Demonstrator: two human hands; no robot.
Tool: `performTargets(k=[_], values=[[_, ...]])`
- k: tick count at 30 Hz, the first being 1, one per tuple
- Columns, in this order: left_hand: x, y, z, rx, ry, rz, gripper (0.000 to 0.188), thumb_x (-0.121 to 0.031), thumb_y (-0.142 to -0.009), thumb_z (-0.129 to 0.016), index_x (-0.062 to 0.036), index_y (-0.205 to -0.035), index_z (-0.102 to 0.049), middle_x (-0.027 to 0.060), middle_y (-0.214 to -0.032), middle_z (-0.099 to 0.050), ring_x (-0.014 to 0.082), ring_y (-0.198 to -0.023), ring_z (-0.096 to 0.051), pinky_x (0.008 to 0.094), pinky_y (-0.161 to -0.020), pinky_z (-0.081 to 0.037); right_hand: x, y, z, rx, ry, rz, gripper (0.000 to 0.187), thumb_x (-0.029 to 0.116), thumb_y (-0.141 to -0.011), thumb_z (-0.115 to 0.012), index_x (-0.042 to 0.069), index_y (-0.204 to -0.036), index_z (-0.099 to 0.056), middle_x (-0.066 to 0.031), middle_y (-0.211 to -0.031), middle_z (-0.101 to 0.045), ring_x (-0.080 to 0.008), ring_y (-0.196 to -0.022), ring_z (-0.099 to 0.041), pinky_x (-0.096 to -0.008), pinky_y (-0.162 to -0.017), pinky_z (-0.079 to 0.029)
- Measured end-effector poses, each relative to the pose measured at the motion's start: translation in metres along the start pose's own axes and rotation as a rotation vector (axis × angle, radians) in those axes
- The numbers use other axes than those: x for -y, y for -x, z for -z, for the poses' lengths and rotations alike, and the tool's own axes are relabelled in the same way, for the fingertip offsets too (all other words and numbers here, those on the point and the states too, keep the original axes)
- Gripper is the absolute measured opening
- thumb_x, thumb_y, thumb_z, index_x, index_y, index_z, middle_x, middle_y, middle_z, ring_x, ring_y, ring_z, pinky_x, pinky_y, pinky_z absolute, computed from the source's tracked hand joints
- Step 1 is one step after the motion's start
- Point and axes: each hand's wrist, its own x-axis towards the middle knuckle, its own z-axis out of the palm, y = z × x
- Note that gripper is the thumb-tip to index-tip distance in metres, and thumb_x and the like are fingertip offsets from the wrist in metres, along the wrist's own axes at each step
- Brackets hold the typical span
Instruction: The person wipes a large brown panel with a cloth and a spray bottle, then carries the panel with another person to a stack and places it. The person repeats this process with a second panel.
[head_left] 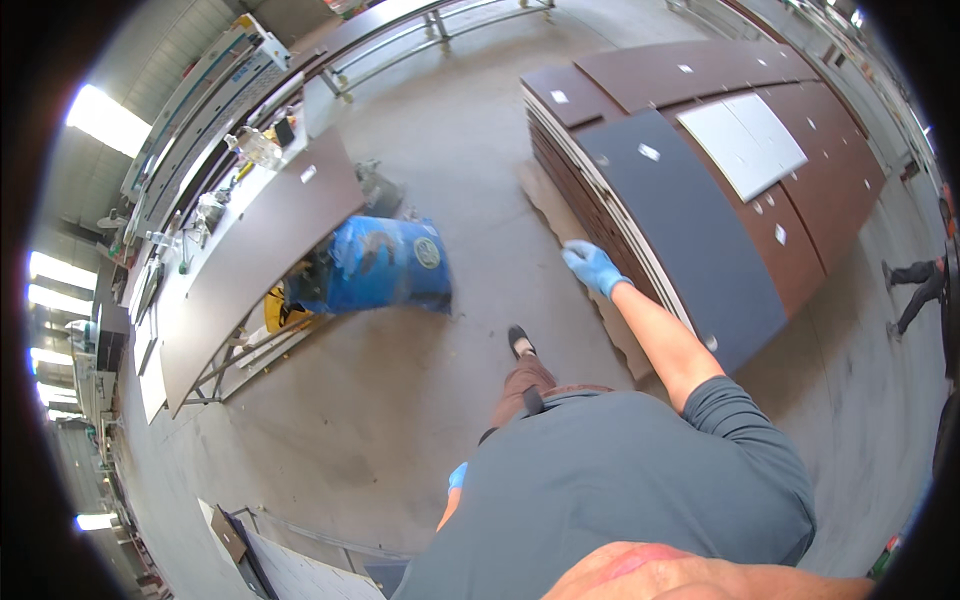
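Note:
My right hand (594, 268), in a blue glove, is stretched forward beside a tall stack of panels. Its fingers are loosely curled together, and nothing shows in them. A dark grey panel (690, 220) lies on top of the stack's near side, just right of the hand. Brown panels (700, 75) cover the rest of the top, with two white pieces (742, 145) lying on them. Down by my left side, my left hand (458, 476), also in a blue glove, is mostly hidden behind my body, so its fingers cannot be made out.
To the left, a long worktable holds a brown panel (290, 195) and a clear bottle (258, 148). A blue drum (390, 265) stands beside it. Cardboard (560, 225) sticks out under the stack. Another person's legs (915, 285) show at far right. A rack (300, 560) stands lower left.

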Motion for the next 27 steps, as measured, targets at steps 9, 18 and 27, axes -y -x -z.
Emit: performTargets(k=[9, 18, 27], values=[[-0.491, -0.162, 0.037, -0.006, 0.115, -0.227, 0.024, -0.036, -0.098, -0.062, -0.0147, -0.087, -0.061, -0.0010, -0.072, -0.055, 0.0142, -0.059, -0.051, 0.0336, -0.053, -0.041, -0.109, -0.068, -0.002, 0.472, 0.461, -0.802, 0.057, 0.047, -0.097, -0.044, -0.001, -0.114, -0.071, -0.0266, -0.114, -0.070, -0.0384, -0.113, -0.066, -0.0486, -0.094, -0.050], [-0.869, -0.258, 0.013, 0.081, 0.238, -0.416, 0.052, -0.043, -0.092, -0.069, 0.0005, -0.121, -0.068, 0.0057, -0.099, -0.070, 0.0175, -0.086, -0.065, 0.0334, -0.079, -0.053, -0.094, -0.318, 0.027, 0.509, 0.545, -0.846, 0.051, 0.041, -0.095, -0.051, 0.000, -0.119, -0.069, -0.0222, -0.121, -0.069, -0.0376, -0.110, -0.067, -0.0472, -0.094, -0.051], [-0.980, -0.343, 0.057, 0.133, 0.335, -0.120, 0.029, -0.031, -0.095, -0.065, -0.0037, -0.105, -0.062, 0.0083, -0.098, -0.066, 0.0251, -0.086, -0.066, 0.0429, -0.076, -0.056, 0.154, -0.864, 0.040, 0.124, 0.299, -0.275, 0.048, 0.039, -0.093, -0.058, 0.002, -0.122, -0.068, -0.0192, -0.122, -0.070, -0.0324, -0.115, -0.066, -0.0398, -0.099, -0.049]])
